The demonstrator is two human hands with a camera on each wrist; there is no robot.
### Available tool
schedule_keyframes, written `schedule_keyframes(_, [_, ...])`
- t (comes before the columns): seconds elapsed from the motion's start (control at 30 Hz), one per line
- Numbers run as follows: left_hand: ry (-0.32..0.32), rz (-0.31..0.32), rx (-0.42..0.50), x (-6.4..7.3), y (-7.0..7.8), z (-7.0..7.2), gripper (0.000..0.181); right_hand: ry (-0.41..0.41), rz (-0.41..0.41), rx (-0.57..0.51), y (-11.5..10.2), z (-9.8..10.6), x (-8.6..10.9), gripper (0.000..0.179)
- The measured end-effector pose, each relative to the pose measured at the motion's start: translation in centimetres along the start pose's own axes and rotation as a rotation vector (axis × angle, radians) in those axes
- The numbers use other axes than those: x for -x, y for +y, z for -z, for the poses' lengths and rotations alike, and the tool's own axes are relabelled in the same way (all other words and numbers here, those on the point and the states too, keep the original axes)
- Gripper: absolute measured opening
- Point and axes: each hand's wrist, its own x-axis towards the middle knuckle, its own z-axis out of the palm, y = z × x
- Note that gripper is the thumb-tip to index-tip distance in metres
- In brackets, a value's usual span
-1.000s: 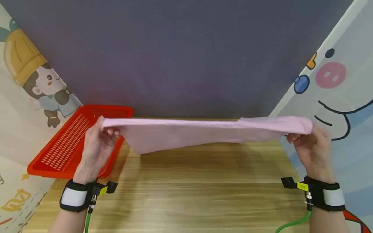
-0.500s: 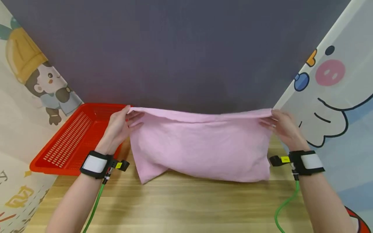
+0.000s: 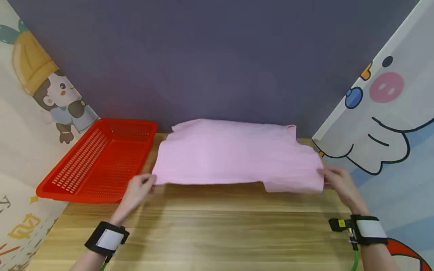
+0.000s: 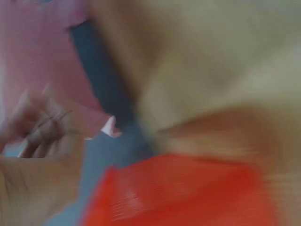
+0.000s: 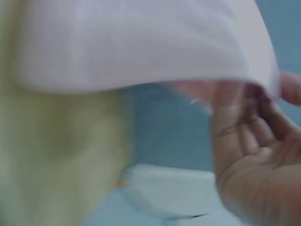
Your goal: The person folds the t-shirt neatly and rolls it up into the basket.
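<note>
A pink cloth point(image 3: 234, 154) is stretched wide between my two hands in the head view, its far edge by the dark back panel. My left hand point(image 3: 138, 190) pinches its near left corner between thumb and fingers. At the near right corner my right hand point(image 3: 340, 186) grips the cloth, thumb on top and fingers beneath. In the right wrist view the pale cloth point(image 5: 141, 47) drapes over the curled fingers of the right hand point(image 5: 258, 155). The left wrist view is blurred, with the left hand point(image 4: 47, 150) against the pink cloth point(image 4: 42, 56).
A red plastic basket point(image 3: 115, 165) with slotted sides stands left of the cloth, close to my left hand. Below lies a wood-grain tabletop point(image 3: 217, 229). A dark panel point(image 3: 217, 60) closes the back, and printed walls point(image 3: 390, 143) flank both sides.
The cloth went from a taut raised strip to hanging down, and is now spread out away from me. Both hands rose toward the back, then came down nearer, still holding it.
</note>
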Motion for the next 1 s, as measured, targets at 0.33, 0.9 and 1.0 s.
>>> schedule_keyframes(0.33, [-0.153, 0.059, -0.657, 3.6, -3.0, -3.5, 0.024, -0.354, -0.35, 0.353, 7.8, -3.2, 2.0, 0.034])
schedule_keyframes(0.9, [-0.426, -0.794, -0.488, 2.6, 1.8, -13.7, 0.032, -0.481, -0.439, 0.181, 8.1, -3.6, 1.3, 0.031])
schedule_keyframes(1.0, [-0.542, -0.868, -0.539, 2.7, 3.0, -15.9, 0.038, -0.542, -0.451, 0.116, 8.4, -3.5, 1.4, 0.031])
